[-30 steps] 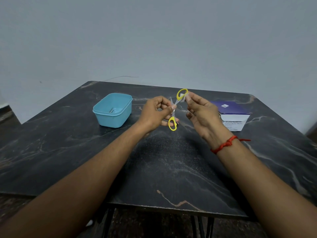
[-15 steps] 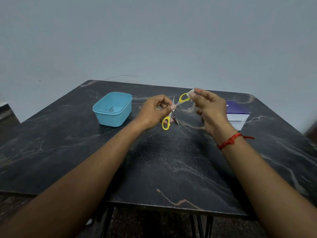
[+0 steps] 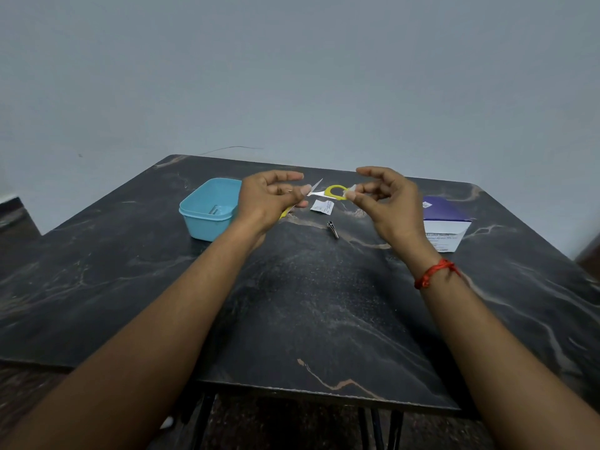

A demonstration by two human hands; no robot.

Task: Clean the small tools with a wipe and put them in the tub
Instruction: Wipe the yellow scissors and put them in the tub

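1. There is one view only, from a wide-angle camera worn on the person's head; no second view shares the scene.
2. It faces forward and down over a dark table [image 3: 308, 319], whose near edge runs across the lower frame with its legs and the floor below.
3. Both forearms enter from the bottom corners; the left hand [image 3: 269, 199] and right hand [image 3: 386, 203] meet near the centre, at arm's reach.
4. A bare wall [image 3: 292, 76] fills the upper part, and the table edges bow.
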